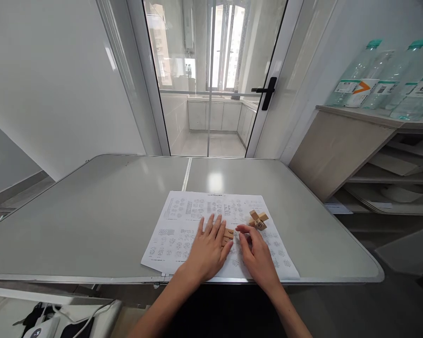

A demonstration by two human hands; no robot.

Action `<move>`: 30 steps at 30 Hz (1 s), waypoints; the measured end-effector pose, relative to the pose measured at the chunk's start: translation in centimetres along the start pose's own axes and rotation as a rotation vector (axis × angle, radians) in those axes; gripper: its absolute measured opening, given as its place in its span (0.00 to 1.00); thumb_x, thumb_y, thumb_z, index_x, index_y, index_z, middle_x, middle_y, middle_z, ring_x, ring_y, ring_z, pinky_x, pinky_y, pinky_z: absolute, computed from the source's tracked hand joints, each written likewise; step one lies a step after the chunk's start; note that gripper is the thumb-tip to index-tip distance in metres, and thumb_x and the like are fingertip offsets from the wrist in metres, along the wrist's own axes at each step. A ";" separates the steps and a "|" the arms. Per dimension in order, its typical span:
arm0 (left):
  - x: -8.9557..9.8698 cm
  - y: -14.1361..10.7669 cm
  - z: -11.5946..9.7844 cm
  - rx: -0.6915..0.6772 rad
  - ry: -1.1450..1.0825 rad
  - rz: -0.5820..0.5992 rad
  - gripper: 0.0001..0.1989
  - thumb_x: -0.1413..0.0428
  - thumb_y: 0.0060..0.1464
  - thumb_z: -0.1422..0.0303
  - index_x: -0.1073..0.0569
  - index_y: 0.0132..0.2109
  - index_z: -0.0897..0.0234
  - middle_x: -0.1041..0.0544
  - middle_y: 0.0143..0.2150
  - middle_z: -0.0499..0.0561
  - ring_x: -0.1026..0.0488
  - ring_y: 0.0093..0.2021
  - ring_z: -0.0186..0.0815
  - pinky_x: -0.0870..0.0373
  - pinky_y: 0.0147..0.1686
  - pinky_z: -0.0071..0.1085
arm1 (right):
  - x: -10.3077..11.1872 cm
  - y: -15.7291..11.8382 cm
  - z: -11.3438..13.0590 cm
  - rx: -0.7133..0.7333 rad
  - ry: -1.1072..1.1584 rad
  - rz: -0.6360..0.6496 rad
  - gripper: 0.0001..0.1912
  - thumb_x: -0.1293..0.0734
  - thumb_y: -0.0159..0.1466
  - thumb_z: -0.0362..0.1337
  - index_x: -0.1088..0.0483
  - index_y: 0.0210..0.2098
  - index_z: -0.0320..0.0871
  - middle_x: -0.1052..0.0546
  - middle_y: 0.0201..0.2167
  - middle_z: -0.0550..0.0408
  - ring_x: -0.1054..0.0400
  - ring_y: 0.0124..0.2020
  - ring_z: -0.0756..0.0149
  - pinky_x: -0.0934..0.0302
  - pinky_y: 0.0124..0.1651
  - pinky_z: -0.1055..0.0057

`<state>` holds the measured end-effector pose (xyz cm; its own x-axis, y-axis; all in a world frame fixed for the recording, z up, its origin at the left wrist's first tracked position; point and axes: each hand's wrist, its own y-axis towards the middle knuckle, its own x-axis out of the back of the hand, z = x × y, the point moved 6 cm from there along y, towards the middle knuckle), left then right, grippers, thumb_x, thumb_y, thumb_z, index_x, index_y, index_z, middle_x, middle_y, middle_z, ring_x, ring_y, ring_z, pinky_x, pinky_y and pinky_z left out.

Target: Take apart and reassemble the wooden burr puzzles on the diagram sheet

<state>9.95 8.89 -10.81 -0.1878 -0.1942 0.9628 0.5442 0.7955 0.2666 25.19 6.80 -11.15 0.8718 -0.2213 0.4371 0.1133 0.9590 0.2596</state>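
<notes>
My left hand (208, 246) lies flat with its fingers stretched over several small wooden blocks (228, 233), which have dark markings and are partly hidden under the palm. Close to the right of these blocks is my right hand (256, 253), its fingers bent, with a small gap between thumb and forefinger. Nothing shows in its grasp. Beyond the right hand stands a cross-shaped wooden burr puzzle (258, 219), made of interlocked sticks, one end marked. All of this rests on a printed instruction sheet (178, 239) with rows of small diagrams.
The sheet lies near the front edge of a grey table (91, 225). Behind the table is a glass door (211, 122) with a black handle (268, 94). Plastic bottles (384, 82) stand on a shelf unit (352, 141) at right. Cables (74, 321) lie at lower left.
</notes>
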 end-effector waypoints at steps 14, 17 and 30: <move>-0.5 3.4 10.6 0.328 0.039 0.123 0.33 0.63 0.73 0.53 0.42 0.75 0.67 0.48 0.79 0.57 0.58 0.79 0.53 0.59 0.75 0.58 | -0.1 -0.3 0.2 -0.046 -0.016 0.041 0.13 0.42 0.74 0.44 0.29 0.51 0.50 0.23 0.52 0.51 0.29 0.50 0.52 0.33 0.51 0.55; -0.4 3.5 11.0 0.341 0.038 0.119 0.32 0.63 0.73 0.54 0.42 0.75 0.67 0.47 0.78 0.56 0.58 0.79 0.53 0.61 0.75 0.58 | -0.1 -0.3 0.3 -0.019 -0.018 0.029 0.12 0.41 0.73 0.43 0.29 0.50 0.49 0.22 0.51 0.50 0.29 0.50 0.52 0.33 0.52 0.55; 0.9 2.2 9.7 0.425 0.106 -0.013 0.32 0.54 0.69 0.52 0.32 0.69 0.69 0.39 0.75 0.61 0.49 0.76 0.59 0.59 0.74 0.60 | -0.1 -0.3 0.5 0.018 -0.035 0.046 0.11 0.40 0.73 0.42 0.29 0.49 0.49 0.22 0.49 0.50 0.29 0.51 0.52 0.32 0.51 0.56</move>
<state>3.01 16.03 -9.78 -0.0954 -0.2455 0.9647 0.1530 0.9540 0.2579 24.90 6.49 -10.84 0.8588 -0.1831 0.4785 0.0646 0.9652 0.2535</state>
